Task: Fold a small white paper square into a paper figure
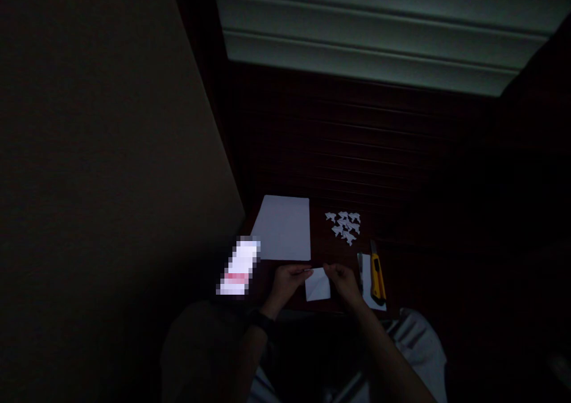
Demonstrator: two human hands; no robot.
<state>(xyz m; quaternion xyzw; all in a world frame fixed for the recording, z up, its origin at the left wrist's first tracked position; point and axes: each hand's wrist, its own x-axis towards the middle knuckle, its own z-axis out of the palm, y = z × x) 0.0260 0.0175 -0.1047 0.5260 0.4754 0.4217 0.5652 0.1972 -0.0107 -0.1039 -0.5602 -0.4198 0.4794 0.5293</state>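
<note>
A small white square of paper (317,286) with a diagonal crease is held up near the front edge of a dark table. My left hand (288,282) pinches its upper left corner. At the upper right corner, the fingers of my right hand (342,280) are closed on the same paper. Beyond my right hand lie several small folded paper figures (343,223) in a loose cluster. A large white sheet (285,227) rests flat behind my left hand.
To the right, a yellow utility knife (377,278) lies on a strip of white paper (367,281), beside a thin dark pen-like item (360,271). A lit, blurred screen (239,267) is at the left. A wall (134,153) rises close on the left side.
</note>
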